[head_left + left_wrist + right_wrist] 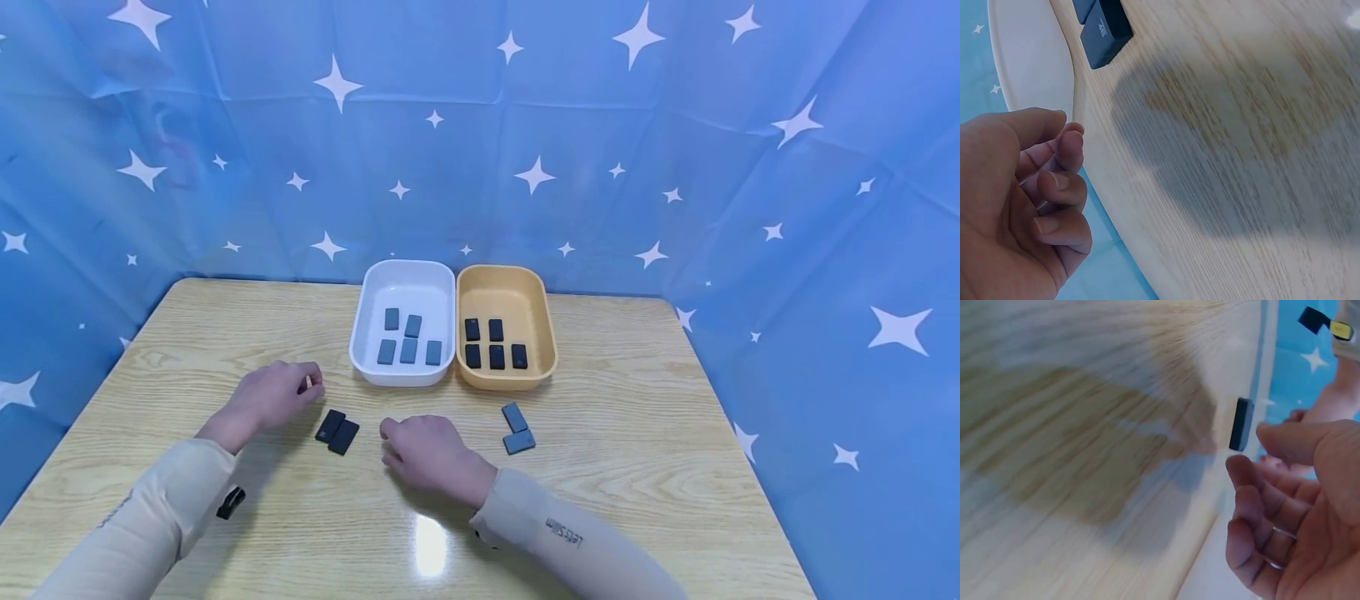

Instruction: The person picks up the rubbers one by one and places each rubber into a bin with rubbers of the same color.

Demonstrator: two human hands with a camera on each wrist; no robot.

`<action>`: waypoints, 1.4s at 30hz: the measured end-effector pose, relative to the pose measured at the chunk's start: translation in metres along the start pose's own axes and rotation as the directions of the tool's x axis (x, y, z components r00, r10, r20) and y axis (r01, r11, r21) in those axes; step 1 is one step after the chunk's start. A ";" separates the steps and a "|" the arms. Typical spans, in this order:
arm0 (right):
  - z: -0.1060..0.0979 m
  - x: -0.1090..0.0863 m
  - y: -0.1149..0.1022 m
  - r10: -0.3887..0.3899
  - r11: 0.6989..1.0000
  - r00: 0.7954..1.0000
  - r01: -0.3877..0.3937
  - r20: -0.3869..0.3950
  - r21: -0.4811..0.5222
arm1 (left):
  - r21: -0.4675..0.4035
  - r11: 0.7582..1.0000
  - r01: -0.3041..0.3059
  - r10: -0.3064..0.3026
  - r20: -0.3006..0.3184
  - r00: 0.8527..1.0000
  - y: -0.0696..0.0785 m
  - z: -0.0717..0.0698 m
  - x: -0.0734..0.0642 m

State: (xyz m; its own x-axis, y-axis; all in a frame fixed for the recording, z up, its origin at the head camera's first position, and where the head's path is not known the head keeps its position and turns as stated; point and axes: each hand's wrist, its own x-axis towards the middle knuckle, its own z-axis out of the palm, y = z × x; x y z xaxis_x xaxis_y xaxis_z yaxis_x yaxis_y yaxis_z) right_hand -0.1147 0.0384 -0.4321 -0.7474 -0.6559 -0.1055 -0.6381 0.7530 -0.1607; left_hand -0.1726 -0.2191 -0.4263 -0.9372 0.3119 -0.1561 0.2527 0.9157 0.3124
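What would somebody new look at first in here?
Probably the blue curtain with white stars, behind the table. Next, perhaps the white tray holding grey blocks and, on its right, the orange tray with black blocks, both near the table's far edge.

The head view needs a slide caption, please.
Left hand and right hand flank two black tiles near a white tray and an orange tray.

2 sleeved arms (pixel 581 537), left grip (pixel 272 395) loosely curled, right grip (pixel 431 452) likewise
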 end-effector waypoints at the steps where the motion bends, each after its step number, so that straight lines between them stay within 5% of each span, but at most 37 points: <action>1: 0.000 0.003 -0.003 -0.004 1.000 1.000 0.004 -0.005 -0.013 | -0.001 1.000 -0.001 0.001 -0.002 1.000 0.000 0.000 0.000; 23: 0.022 0.055 -0.043 0.226 0.971 0.974 -0.225 -0.007 -0.075 | -0.023 1.000 0.020 -0.020 0.007 1.000 -0.002 0.003 0.004; 35: 0.029 0.061 -0.042 0.160 0.980 0.984 -0.168 -0.079 -0.107 | -0.017 1.000 0.009 -0.009 -0.012 1.000 -0.003 0.004 0.004; 42: 0.023 0.062 -0.039 0.158 0.977 0.987 -0.154 0.012 -0.147 | -0.023 1.000 0.018 -0.018 -0.006 1.000 -0.004 0.004 0.003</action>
State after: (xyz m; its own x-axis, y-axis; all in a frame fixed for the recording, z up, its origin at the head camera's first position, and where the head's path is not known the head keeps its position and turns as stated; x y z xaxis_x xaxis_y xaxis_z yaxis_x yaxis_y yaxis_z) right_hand -0.1324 -0.0329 -0.4549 -0.8365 -0.5294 -0.1411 -0.5353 0.8447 0.0039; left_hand -0.1754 -0.2211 -0.4318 -0.9430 0.2940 -0.1562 0.2304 0.9149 0.3314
